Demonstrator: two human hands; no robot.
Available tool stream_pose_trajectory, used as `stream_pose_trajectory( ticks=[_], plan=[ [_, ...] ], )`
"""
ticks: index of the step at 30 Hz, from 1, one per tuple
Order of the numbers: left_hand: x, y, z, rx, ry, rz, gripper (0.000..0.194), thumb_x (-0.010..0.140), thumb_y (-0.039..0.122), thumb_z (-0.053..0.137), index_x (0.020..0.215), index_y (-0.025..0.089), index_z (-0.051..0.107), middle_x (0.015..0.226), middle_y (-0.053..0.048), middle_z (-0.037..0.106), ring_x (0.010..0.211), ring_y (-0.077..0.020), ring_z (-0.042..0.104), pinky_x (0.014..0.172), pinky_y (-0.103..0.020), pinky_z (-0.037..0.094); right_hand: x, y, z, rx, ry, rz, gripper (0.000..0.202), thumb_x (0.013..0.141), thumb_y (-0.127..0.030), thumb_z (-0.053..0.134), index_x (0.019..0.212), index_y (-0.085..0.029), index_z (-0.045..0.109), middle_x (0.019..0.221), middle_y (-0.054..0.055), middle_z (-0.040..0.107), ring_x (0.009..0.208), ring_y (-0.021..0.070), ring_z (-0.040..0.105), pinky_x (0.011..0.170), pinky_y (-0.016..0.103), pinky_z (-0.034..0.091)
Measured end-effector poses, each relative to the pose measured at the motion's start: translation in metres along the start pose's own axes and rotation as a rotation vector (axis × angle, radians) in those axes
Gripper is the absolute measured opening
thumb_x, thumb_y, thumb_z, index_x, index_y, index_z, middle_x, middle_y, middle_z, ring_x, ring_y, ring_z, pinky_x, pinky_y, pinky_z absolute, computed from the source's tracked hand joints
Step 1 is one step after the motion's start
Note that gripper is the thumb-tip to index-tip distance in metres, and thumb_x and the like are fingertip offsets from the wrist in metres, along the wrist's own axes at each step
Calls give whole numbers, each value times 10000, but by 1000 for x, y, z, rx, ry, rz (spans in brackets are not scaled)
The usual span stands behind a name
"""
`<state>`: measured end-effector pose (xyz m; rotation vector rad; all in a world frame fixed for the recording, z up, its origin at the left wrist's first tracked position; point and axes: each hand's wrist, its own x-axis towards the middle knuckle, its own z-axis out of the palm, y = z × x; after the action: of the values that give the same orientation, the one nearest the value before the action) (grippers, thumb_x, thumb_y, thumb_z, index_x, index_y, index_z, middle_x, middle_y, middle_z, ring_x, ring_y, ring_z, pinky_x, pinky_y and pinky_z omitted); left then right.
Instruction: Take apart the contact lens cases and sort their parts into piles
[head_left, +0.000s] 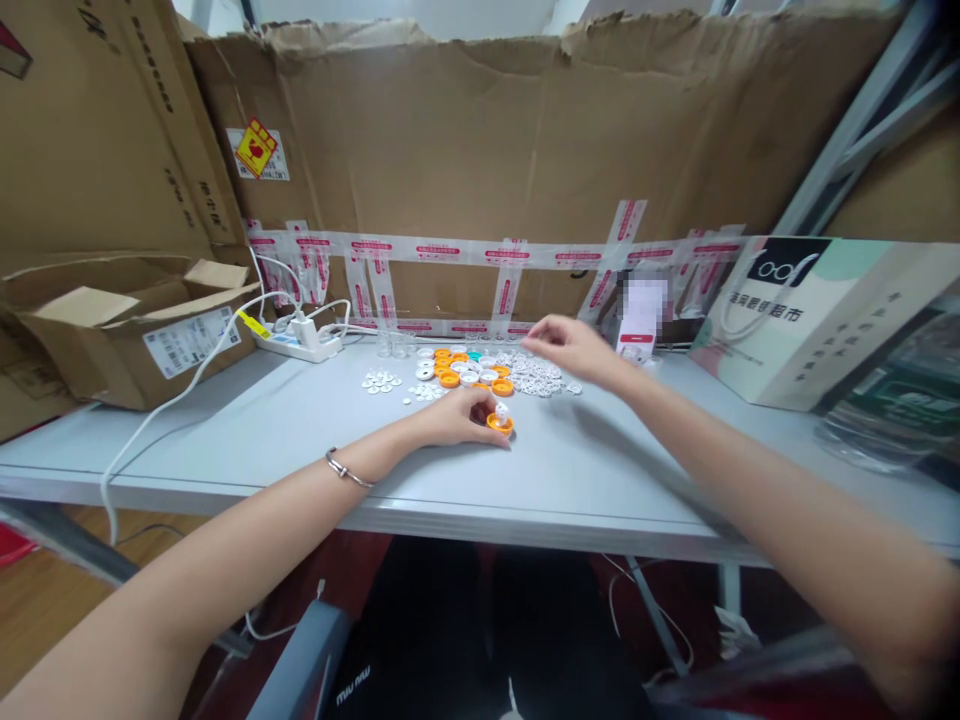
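Note:
My left hand [466, 418] grips an orange round cap [499, 426] at its rim, near the middle of the table. A small white piece [502, 411] stands up in that cap. Raised over the right end of the parts, my right hand [568, 345] has its fingers reaching left and close together; whether they pinch something is too small to tell. Beneath and left of it lies a spread of small white rings [536, 374]. Several orange caps [448, 379] and white caps [469, 378] lie in a cluster behind my left hand.
Small white discs [381, 382] lie left of the cluster, with clear cups [385, 344] behind. A power strip [300, 342] and open carton [135, 330] stand at left. On the right are a printed box [780, 320] and a large plastic bottle [892, 390]. Tall cardboard [480, 140] closes the back.

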<state>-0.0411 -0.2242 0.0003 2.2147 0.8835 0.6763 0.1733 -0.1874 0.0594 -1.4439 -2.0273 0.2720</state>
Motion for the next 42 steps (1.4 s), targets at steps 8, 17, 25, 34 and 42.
stream_pose_trajectory(
  ticks=[8,17,25,34,42],
  plan=[
    [7,-3,10,136,174,-47,469,533,542,695,653,157,454,593,44,460,547,-92,395,470,-205,270,-57,-21,51,270,-231,-173,260,687,-386,621,818,-170,566,586,-47,487,531,97,439,507,220,342],
    [8,-4,13,152,219,-76,444,551,547,667,643,149,491,585,24,494,551,-108,440,464,-215,288,-61,-23,56,184,-110,-187,143,754,-282,525,672,-182,587,618,-15,526,589,124,463,564,242,361],
    [10,-6,13,151,196,-33,411,578,493,676,710,142,507,603,28,479,553,-100,430,478,-215,298,-56,-26,62,200,134,-209,163,810,-278,462,825,-197,602,796,41,566,756,173,509,711,290,396],
    [9,-7,10,101,116,-21,580,556,526,705,949,127,554,646,21,524,581,-112,465,522,-221,348,-52,-15,64,501,34,-77,183,762,-317,530,881,-187,579,760,10,621,698,151,566,678,288,450],
    [9,-4,2,29,183,7,566,587,494,711,988,123,560,719,-8,558,654,-123,508,586,-231,394,-52,-12,64,705,24,-56,288,693,-319,617,930,-204,500,677,-32,580,643,129,581,640,289,473]
  ],
)
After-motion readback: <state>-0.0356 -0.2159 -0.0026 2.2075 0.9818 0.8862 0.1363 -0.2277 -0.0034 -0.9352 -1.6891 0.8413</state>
